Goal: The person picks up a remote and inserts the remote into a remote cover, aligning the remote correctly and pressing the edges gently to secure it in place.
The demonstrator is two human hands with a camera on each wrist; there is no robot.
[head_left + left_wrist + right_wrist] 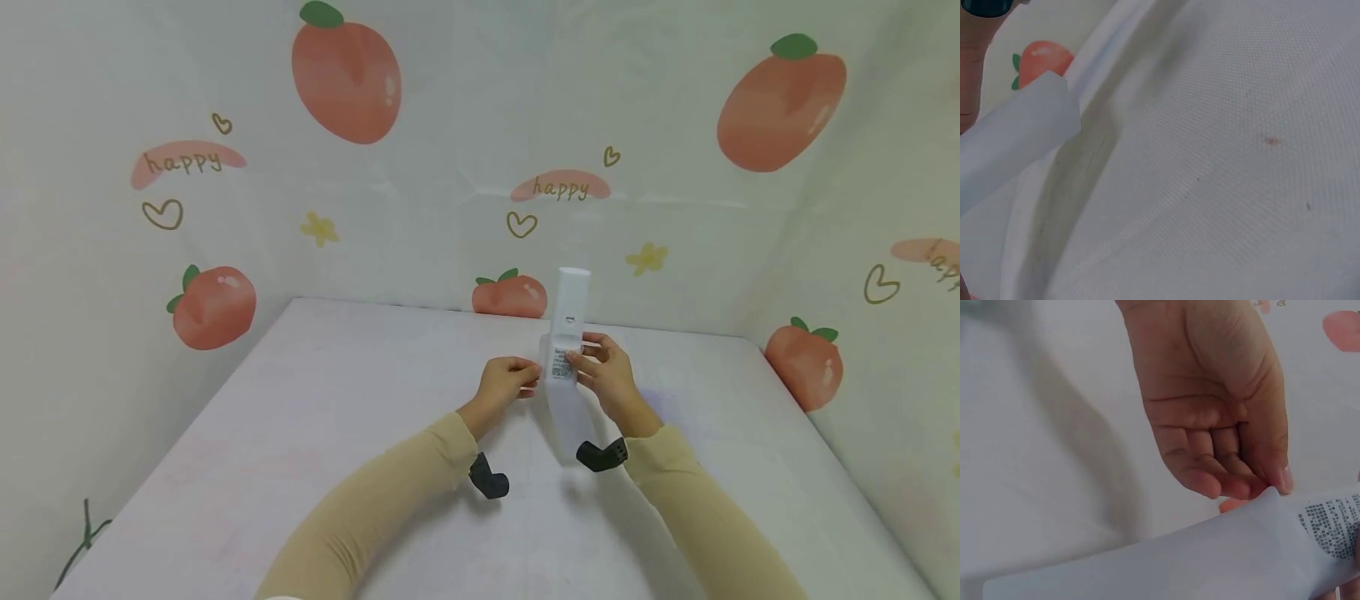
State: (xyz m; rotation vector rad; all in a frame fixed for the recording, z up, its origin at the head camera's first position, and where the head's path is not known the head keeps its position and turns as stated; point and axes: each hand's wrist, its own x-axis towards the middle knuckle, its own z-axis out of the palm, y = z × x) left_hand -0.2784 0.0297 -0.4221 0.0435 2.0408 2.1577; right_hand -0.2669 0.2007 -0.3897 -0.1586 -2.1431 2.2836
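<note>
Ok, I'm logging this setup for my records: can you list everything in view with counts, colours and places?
Boxy item: 1, white with dark print, between the hands
Pliable piece, perhaps a wrapper: 1, white, at the item's lower end
Table: 1, white, under the hands
Backdrop: 1, white, around the table
Fruit prints: 5 in head view, red-orange, backdrop
Heart prints: 5, brown, backdrop
"Happy" prints: 3, pink patches, backdrop
Flower prints: 2 whole, yellow, backdrop
Cord-like thing: 1, dark green, lower left
Wrist cameras: 2, black, at the wrists
Sleeves: 2, beige, forearms
Left hand: 1, bare, pinching the pliable piece
Right hand: 1, bare, holding the item
</note>
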